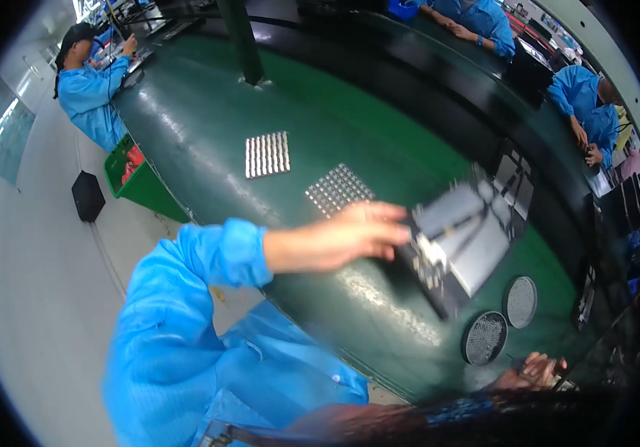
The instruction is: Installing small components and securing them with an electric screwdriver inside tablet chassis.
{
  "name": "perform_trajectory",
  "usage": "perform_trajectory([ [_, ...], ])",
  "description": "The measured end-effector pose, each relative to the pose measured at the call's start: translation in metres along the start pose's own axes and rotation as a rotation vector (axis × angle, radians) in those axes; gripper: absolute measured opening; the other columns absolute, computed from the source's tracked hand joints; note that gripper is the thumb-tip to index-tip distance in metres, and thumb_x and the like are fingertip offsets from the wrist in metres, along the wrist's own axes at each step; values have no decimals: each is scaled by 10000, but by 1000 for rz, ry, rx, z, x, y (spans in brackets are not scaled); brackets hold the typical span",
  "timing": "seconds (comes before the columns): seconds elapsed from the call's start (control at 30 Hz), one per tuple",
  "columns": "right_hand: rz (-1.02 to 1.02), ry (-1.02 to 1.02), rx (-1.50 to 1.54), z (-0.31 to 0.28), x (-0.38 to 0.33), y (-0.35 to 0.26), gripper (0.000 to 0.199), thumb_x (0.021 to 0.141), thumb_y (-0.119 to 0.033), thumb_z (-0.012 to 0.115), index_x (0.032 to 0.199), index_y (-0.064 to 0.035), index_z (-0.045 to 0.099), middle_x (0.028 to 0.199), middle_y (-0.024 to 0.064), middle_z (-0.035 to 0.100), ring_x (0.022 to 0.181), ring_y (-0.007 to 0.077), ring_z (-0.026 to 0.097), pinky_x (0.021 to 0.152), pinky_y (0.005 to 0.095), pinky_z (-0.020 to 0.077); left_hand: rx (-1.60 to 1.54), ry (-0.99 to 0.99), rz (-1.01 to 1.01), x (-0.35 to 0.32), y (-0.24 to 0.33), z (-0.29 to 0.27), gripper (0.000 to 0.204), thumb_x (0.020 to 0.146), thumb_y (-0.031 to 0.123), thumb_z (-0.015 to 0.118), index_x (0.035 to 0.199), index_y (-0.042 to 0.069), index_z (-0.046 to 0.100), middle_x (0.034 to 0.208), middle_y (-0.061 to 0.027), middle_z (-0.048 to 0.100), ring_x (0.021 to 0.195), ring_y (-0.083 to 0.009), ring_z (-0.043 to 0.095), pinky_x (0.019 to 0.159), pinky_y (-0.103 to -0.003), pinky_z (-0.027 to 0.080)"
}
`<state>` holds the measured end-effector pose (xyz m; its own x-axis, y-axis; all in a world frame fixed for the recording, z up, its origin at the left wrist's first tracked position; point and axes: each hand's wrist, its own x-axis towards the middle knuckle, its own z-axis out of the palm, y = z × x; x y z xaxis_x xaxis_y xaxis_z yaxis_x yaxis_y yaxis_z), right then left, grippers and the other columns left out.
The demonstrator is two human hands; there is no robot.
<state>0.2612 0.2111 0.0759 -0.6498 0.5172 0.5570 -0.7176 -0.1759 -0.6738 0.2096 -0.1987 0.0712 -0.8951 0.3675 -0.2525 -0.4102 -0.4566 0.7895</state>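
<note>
My left hand (342, 237), in a blue sleeve, reaches across the green table with its fingers stretched out. Its fingertips meet or overlap the near edge of a black fixture with grey panels (458, 223); I cannot tell whether they touch. Pale small parts (432, 257) sit along that edge, smeared by motion. At the lower right, my right hand (532, 371) has its fingers curled together, and what they hold is too small to make out. Two round dishes of tiny parts, a dark one (485, 338) and a lighter one (520, 302), lie just beyond it.
Left of the fixture lie a tray with small metal pieces (338, 188) and a tray with pale rows (267, 155). A green post (241, 45) rises from the table. A green bin (144, 186) stands at the left edge. Co-workers in blue sit farther off.
</note>
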Motion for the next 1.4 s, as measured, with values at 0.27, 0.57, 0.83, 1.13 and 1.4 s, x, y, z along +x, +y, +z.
perform_trajectory([
  [0.27,22,63,-155,22,-14,15,308,876,-63,592,1165,12,516,591,-17,398,493,64,344,471,239,307,251,285,320,175,79,-104,642,900,123,680,1383,-126,338,1195,-144,576,1057,-199,588,910,-324,534],
  [0.57,60,52,-182,7,-18,14,296,883,-78,568,1163,-1,512,570,-33,360,450,54,334,440,234,319,1657,530,986,242,41,-14,690,806,433,747,1335,56,512,1218,-240,569,1131,-376,550,955,-435,459],
  [0.83,83,24,-117,-9,-28,8,328,822,-46,538,1132,1,438,533,10,371,382,98,349,391,277,360,1748,213,749,251,-24,79,608,787,348,747,1310,111,546,1176,-211,563,1087,-393,523,971,-454,421],
  [1.13,112,35,-131,-17,-33,17,322,819,-3,533,1134,12,465,533,9,362,379,100,341,389,283,363,290,154,118,264,-5,74,291,904,134,629,1134,-38,581,1129,-152,637,1070,-242,602,947,-367,493],
  [1.4,150,26,-174,-17,-33,23,304,810,36,547,1103,41,468,527,33,400,376,100,342,385,286,377,262,-30,111,155,-27,41,401,944,120,587,1238,-140,505,1161,-152,608,1135,-228,590,1027,-384,495],
])
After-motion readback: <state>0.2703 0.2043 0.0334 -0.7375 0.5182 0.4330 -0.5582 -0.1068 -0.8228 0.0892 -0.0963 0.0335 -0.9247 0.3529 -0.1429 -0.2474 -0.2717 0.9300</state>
